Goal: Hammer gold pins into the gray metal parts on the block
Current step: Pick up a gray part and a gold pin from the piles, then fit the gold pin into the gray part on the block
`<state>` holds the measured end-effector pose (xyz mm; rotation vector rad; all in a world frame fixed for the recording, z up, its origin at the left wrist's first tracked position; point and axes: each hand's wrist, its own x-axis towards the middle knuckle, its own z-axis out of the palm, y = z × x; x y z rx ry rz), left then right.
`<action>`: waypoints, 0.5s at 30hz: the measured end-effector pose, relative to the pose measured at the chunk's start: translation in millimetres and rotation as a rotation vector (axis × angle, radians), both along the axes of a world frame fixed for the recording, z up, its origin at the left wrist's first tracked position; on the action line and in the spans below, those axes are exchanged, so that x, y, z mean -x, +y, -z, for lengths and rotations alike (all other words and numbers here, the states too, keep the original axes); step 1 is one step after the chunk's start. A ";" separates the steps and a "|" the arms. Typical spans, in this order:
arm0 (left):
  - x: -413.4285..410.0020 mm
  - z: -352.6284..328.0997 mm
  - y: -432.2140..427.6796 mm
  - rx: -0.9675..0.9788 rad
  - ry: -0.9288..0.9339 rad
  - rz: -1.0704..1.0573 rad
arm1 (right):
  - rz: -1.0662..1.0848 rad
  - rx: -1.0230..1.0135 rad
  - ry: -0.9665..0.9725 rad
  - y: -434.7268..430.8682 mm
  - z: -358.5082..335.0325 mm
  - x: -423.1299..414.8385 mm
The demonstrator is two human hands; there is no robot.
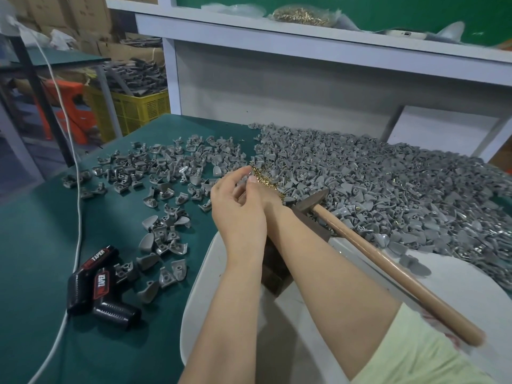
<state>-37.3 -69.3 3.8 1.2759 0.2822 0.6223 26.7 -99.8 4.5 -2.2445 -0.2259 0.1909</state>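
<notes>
1. Left hand [238, 206] and right hand [259, 189] are brought together, forearms crossing. Left fingers are curled. The right hand is mostly hidden behind the left, only its thumb showing. Cannot tell what either holds.
2. Gold pins [267, 180] lie in a small heap touching the fingertips, kept close for quick picking; likely a pin is being picked or fitted.
3. Block [315, 228] sits just under the right forearm, near the body.
4. Hammer [388, 261] is unheld, head resting on the block just right of the hands, handle angled back past the right forearm; ready to grab.
5. Gray metal parts [388, 187] are heaped right of the hands. Looser parts [166, 167] are spread left of them; can't tell if pinned.
6. Black tape dispensers [102, 284] sit well left of the left forearm, unused.
</notes>
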 end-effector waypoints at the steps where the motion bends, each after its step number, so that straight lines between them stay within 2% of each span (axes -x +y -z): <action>1: 0.3 -0.1 -0.2 0.003 -0.008 -0.006 | 0.095 0.006 0.053 1.1 -2.5 1.9; 3: 0.8 -0.2 -0.8 0.013 -0.023 -0.023 | 0.124 0.097 0.070 -0.4 -4.4 -1.4; 4: 0.4 -0.1 -1.0 0.009 -0.024 -0.033 | 0.132 0.051 0.094 0.4 -5.1 2.5; 6: -0.5 0.9 -1.0 0.005 -0.017 -0.040 | 0.112 -0.087 -0.020 0.9 -8.3 5.9; 9: -1.8 3.2 -0.9 0.004 -0.021 -0.013 | 0.143 0.012 -0.151 -13.4 -12.8 -0.9; 10: -2.3 3.6 -1.3 -0.013 -0.020 0.001 | 0.157 0.018 -0.107 -17.3 -20.3 0.4; 13: -2.4 4.5 -4.9 -0.117 -0.019 0.111 | 0.218 0.022 -0.223 -51.9 -27.6 -0.2; 15: 0.2 5.1 -10.1 -0.289 0.000 0.253 | 0.240 -0.117 -0.238 -81.0 -31.3 14.4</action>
